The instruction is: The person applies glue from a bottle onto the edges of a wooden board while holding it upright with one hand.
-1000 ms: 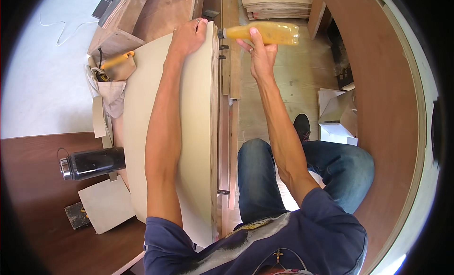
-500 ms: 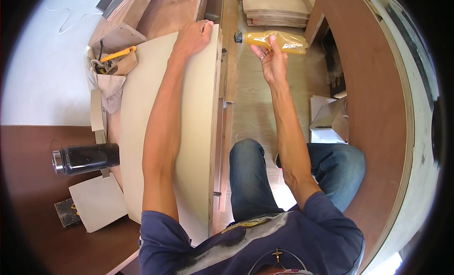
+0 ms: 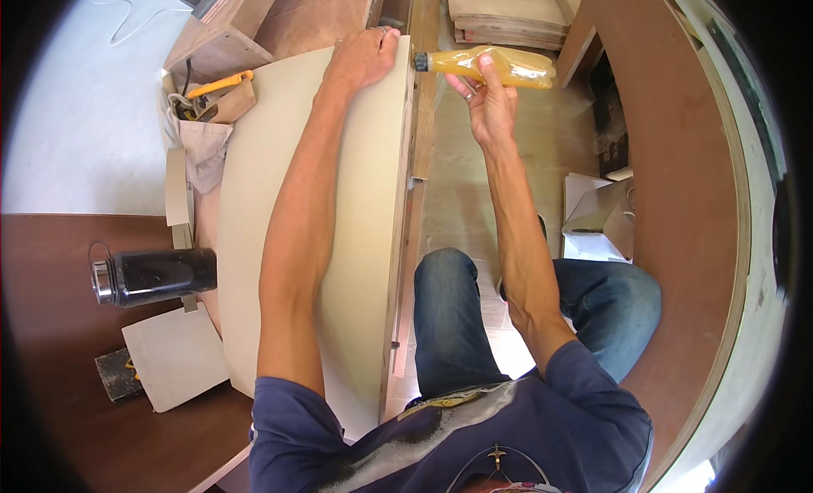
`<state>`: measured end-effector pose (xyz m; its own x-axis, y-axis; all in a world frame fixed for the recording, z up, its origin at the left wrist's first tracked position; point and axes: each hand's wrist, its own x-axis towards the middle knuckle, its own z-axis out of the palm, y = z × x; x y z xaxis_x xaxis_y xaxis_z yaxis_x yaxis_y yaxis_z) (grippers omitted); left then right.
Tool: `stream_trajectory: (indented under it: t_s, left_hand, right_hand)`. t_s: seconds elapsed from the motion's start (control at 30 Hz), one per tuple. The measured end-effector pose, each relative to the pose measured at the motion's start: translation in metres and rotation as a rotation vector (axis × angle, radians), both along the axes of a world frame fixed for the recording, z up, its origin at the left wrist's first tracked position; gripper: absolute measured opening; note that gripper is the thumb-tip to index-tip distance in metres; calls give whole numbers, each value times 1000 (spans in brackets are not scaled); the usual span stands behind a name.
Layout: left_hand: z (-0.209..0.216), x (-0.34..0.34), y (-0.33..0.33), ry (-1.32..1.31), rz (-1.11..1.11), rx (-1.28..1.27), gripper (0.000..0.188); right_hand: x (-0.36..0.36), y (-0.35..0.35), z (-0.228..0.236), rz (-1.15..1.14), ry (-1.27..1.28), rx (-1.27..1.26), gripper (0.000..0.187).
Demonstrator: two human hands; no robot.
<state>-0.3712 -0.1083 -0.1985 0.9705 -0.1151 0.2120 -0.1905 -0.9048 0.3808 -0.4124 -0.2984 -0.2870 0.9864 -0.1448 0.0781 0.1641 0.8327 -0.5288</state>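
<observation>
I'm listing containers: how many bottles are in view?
2: a yellow-filled plastic bottle in the right hand, and a black water bottle left of the pale board. Others may be hidden.

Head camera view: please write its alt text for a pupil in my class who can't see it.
A person's right hand holds a clear bottle with yellow contents sideways, its black cap toward the edge of a long pale board. The left hand rests at the board's far end. A dark flask is at the left.
</observation>
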Motion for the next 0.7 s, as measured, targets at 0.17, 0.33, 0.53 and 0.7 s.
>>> stream_trajectory:
  t_s: [0.17,0.33,0.53,0.7]
  left_hand:
    - [4,2,-4,92,23,17,53]
    - [7,-3,-4,59,37,35,54]
    - [3,0,-3,29,-3,28,55]
    - [-2,3,-2,-71,-30,35,53]
  right_hand:
    - [-15,6,1,-102,-76,-119,18]
    - [-50,11,14,-162,-78,-192,20]
    - [-16,11,10,-161,-126,-154,19]
    - [-21,10,7,-170,-124,-153,20]
